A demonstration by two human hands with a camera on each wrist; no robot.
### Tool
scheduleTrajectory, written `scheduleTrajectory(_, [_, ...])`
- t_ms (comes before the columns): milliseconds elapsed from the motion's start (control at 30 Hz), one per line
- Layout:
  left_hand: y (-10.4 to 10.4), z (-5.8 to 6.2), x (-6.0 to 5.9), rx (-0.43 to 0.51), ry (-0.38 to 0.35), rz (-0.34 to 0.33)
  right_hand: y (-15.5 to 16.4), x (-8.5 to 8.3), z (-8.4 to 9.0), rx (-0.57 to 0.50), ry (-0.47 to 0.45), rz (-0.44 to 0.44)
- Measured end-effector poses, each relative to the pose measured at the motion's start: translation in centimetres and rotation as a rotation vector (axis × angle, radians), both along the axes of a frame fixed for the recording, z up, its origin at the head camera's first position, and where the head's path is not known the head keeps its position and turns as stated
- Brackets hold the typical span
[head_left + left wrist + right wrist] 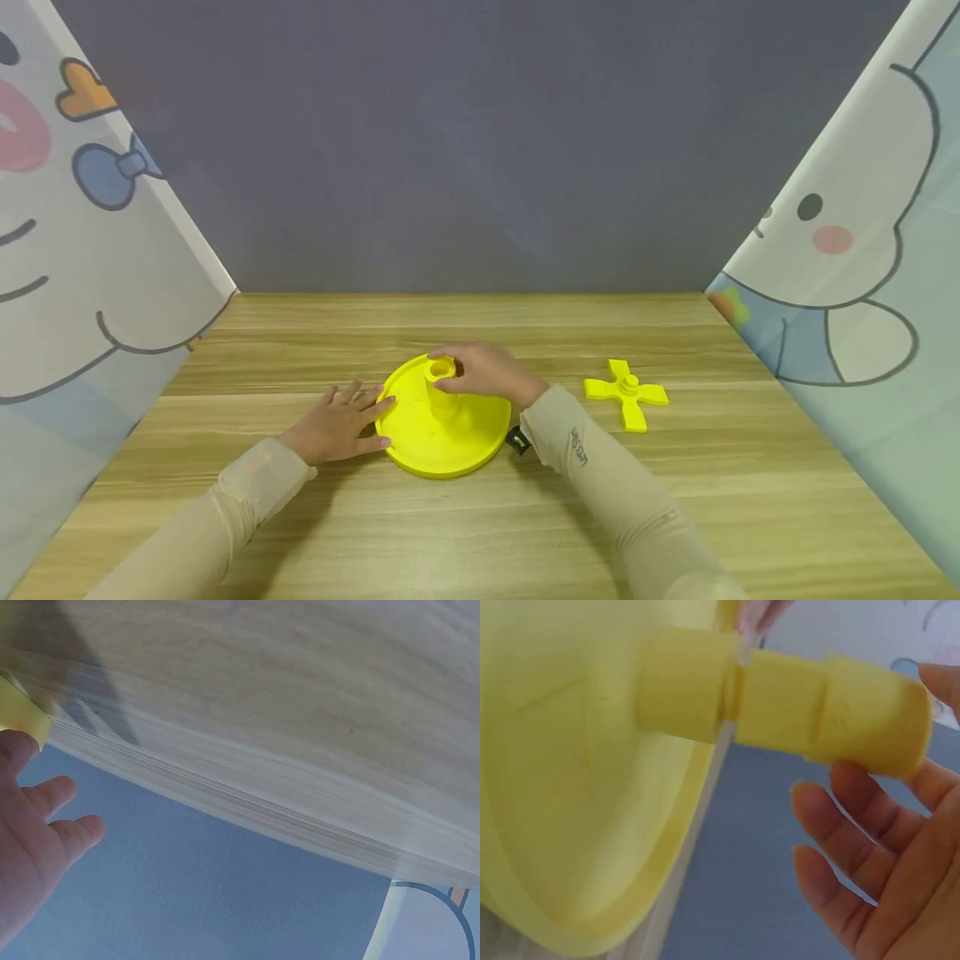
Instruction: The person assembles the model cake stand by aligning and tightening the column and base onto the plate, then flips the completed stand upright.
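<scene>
Left to right: the left hand [337, 423] lies flat, fingers straight, against the rim of the round, smooth yellow plastic disc [450, 437] at mid-table. The right hand [487, 371] pinches the short tube [441, 385] seated on the disc's central post. The cross-shaped piece [627, 392] lies apart, apparently unfitted.

Yellow disc [442, 442] w/ post, yellow cross pc [627, 392], wood-grain table [480, 517], grey backdrop [480, 142].
</scene>
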State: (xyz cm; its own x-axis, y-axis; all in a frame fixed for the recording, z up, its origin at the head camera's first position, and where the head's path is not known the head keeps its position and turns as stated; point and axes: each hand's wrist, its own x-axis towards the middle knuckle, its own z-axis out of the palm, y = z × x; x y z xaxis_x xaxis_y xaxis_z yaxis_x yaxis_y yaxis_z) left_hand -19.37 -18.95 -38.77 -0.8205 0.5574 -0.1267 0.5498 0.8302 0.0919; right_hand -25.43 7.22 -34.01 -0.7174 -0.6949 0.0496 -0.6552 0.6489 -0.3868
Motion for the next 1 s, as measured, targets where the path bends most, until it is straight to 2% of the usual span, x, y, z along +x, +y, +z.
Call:
scheduleTrajectory(67, [-0.1,0.1,0.0,0.003,-0.001,0.003,0.2,-0.1,0.3,-0.003,-0.039,-0.002])
scheduleTrajectory(200, [-0.1,0.1,0.1,0.007,0.003,0.003,0.2,0.0,0.6,0.006,-0.06,-0.04])
scheduleTrajectory(433, [-0.1,-0.2,0.0,0.002,0.012,-0.002,-0.9,0.5,0.1,0.063,0.04,-0.175])
scheduleTrajectory(567, [-0.1,-0.3,-0.1,-0.001,0.014,-0.003,-1.1,0.7,-0.1,0.062,0.067,-0.197])
scheduleTrajectory(700, [-0.1,-0.2,0.0,0.005,0.018,-0.008,-0.9,0.7,0.0,-0.008,0.011,-0.136])
scheduleTrajectory(900, [0.0,-0.1,0.0,0.007,0.014,-0.005,-0.3,0.2,0.1,-0.12,-0.087,0.099])
scheduleTrajectory(1000, [0.0,-0.1,0.1,0.009,0.007,0.0,-0.2,0.0,0.1,-0.12,-0.093,0.155])
